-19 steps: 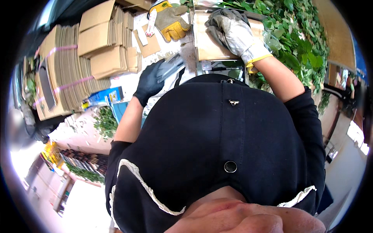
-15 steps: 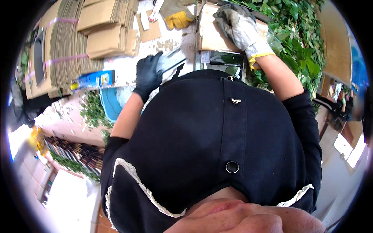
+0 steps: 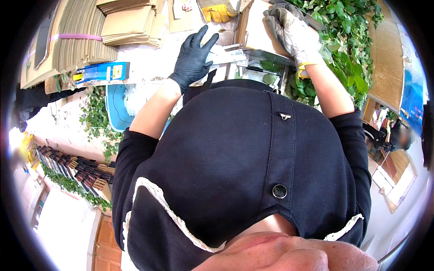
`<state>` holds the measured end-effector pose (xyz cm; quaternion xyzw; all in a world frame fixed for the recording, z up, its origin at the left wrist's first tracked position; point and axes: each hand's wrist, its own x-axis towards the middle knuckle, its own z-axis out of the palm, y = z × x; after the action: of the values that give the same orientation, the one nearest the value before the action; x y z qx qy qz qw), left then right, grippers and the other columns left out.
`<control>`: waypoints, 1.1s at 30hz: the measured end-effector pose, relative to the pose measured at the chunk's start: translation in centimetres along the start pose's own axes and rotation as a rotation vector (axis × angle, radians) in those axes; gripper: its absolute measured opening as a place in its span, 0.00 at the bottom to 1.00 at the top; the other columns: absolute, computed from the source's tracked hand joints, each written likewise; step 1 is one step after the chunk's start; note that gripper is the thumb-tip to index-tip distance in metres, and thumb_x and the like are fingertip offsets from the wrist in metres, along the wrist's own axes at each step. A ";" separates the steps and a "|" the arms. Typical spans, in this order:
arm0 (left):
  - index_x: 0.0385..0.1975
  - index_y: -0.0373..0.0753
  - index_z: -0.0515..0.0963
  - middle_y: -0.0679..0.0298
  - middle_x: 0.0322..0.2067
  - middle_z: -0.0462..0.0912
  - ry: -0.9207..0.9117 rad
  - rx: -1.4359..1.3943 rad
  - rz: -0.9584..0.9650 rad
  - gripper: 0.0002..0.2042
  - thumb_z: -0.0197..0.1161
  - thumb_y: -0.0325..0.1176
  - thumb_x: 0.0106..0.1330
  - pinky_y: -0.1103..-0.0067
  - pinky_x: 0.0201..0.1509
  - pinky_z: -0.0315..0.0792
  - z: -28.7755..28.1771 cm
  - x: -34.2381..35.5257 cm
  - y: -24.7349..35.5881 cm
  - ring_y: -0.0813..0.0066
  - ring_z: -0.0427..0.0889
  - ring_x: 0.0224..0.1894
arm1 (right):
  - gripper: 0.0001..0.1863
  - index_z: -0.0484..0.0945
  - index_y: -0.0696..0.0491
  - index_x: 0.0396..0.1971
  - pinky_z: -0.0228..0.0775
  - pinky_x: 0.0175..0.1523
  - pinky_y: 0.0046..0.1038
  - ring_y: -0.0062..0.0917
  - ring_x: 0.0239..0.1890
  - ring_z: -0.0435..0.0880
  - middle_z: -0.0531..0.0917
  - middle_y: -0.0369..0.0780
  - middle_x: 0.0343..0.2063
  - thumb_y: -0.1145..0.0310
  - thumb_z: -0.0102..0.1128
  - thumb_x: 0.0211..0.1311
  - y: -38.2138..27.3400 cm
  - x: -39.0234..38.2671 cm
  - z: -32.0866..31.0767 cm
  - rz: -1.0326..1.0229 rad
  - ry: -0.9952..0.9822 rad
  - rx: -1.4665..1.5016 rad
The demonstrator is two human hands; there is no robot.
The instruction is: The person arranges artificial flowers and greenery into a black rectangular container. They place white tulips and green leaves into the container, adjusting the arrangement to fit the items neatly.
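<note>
Several fingers spread, left hand (image 3: pixel 193 58) is beside tool (image 3: pixel 235 57); right hand (image 3: pixel 291 34), grip unclear, seemingly steadies card (image 3: pixel 257 29); next needs firm pressure.

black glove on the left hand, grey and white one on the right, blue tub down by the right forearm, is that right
No, the head view shows the blue tub down by the left forearm. Black glove on the left hand, grey and white one on the right hand: correct.

A pale-blue tub (image 3: pixel 116 106) near a blue box (image 3: pixel 100 72) (yellow at one end), a wooden door (image 3: pixel 106 248).
</note>
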<state>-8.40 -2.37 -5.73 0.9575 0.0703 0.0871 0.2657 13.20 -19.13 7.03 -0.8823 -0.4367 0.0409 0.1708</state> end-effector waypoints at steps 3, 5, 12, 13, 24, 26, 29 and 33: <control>0.67 0.50 0.62 0.51 0.68 0.52 -0.022 -0.090 -0.019 0.41 0.70 0.29 0.47 0.62 0.67 0.58 -0.1 0.1 0.0 0.47 0.58 0.65 | 0.13 0.80 0.53 0.38 0.73 0.42 0.42 0.45 0.37 0.83 0.84 0.48 0.33 0.61 0.63 0.58 0.3 0.1 0.0 0.072 -0.034 0.107; 0.65 0.48 0.64 0.50 0.65 0.57 -0.045 -0.069 -0.002 0.39 0.70 0.31 0.49 0.62 0.65 0.60 -0.4 0.4 0.1 0.48 0.61 0.62 | 0.13 0.81 0.51 0.36 0.73 0.46 0.39 0.42 0.40 0.82 0.83 0.44 0.36 0.57 0.61 0.60 -0.5 0.0 -0.2 -0.060 0.038 -0.035; 0.57 0.43 0.70 0.56 0.39 0.77 -0.511 0.109 -0.139 0.30 0.70 0.38 0.51 0.67 0.49 0.71 -2.2 2.7 -0.2 0.57 0.78 0.44 | 0.14 0.81 0.51 0.34 0.71 0.47 0.37 0.40 0.42 0.80 0.82 0.43 0.37 0.55 0.61 0.61 2.1 1.0 0.8 -0.172 0.068 -0.131; 0.57 0.43 0.70 0.56 0.42 0.77 -0.595 0.144 -0.157 0.31 0.70 0.41 0.52 0.67 0.54 0.69 -2.7 3.2 0.0 0.59 0.77 0.48 | 0.14 0.81 0.51 0.34 0.71 0.47 0.37 0.40 0.42 0.80 0.82 0.43 0.37 0.55 0.62 0.59 2.3 0.9 0.9 -0.128 0.038 -0.150; 0.52 0.41 0.74 0.55 0.43 0.77 -0.173 0.399 0.274 0.23 0.69 0.33 0.54 0.62 0.58 0.65 -5.3 17.9 -4.8 0.55 0.73 0.53 | 0.10 0.82 0.49 0.35 0.67 0.52 0.39 0.39 0.45 0.78 0.82 0.41 0.39 0.60 0.65 0.57 2.1 0.9 0.6 -0.100 0.003 -0.076; 0.53 0.41 0.73 0.53 0.56 0.70 -0.298 0.359 0.255 0.25 0.69 0.32 0.54 0.62 0.62 0.64 -4.5 18.2 -5.4 0.53 0.68 0.59 | 0.11 0.82 0.48 0.36 0.66 0.53 0.38 0.40 0.45 0.77 0.82 0.42 0.40 0.59 0.65 0.57 1.9 1.0 0.5 -0.090 -0.048 -0.103; 0.56 0.44 0.72 0.58 0.69 0.55 -0.286 0.336 0.209 0.27 0.71 0.33 0.52 0.64 0.70 0.59 -3.1 17.9 -6.3 0.52 0.60 0.67 | 0.12 0.81 0.49 0.37 0.66 0.53 0.39 0.42 0.46 0.77 0.81 0.44 0.38 0.58 0.62 0.59 1.7 0.9 0.2 -0.048 -0.048 -0.124; 0.53 0.43 0.74 0.59 0.69 0.57 -0.209 0.373 0.256 0.25 0.71 0.32 0.52 0.64 0.67 0.62 -3.1 18.5 -5.4 0.51 0.62 0.66 | 0.13 0.81 0.50 0.38 0.66 0.55 0.40 0.42 0.47 0.76 0.80 0.44 0.39 0.57 0.60 0.61 1.0 0.7 -0.7 -0.019 -0.030 -0.064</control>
<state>8.51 7.11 -3.56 0.9949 -0.0645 0.0060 0.0767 14.54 -19.38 7.42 -0.8824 -0.4486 0.0387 0.1364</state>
